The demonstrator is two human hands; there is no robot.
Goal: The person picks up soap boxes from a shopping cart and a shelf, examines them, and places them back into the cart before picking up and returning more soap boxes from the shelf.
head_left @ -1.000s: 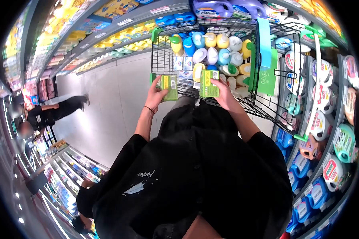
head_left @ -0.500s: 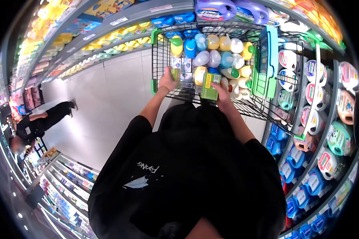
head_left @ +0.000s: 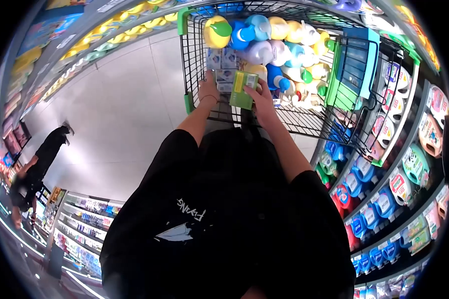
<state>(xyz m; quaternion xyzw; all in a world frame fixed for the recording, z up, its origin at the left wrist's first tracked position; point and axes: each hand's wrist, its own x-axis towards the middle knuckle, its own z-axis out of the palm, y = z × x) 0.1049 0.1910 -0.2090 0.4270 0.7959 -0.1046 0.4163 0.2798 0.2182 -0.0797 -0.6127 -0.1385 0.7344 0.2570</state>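
Note:
My right hand (head_left: 263,104) is closed around a green box (head_left: 243,90) with a yellow panel and a printed label, held over the near side of the shopping cart (head_left: 183,60). Beside it, my left hand (head_left: 208,91) reaches down inside the basket at the near left corner, fingertips along a stack of small white-and-blue boxes (head_left: 225,75); most of its fingers are hidden. Pump bottles crowd the rest of the basket, among them a yellow bottle with a green top (head_left: 217,32), a blue bottle (head_left: 242,35) and a lilac bottle (head_left: 258,53).
Shelves of detergent jugs (head_left: 415,164) run along the right, with blue jugs (head_left: 370,214) lower down. Yellow bottles (head_left: 119,22) line the upper-left shelf. A person in dark clothes (head_left: 40,159) stands across the tiled floor (head_left: 114,104) at far left.
The small green box in my left hand no longer shows, and that hand sits lower in the basket. My right hand has moved left with its green box. The view has shifted closer to the cart.

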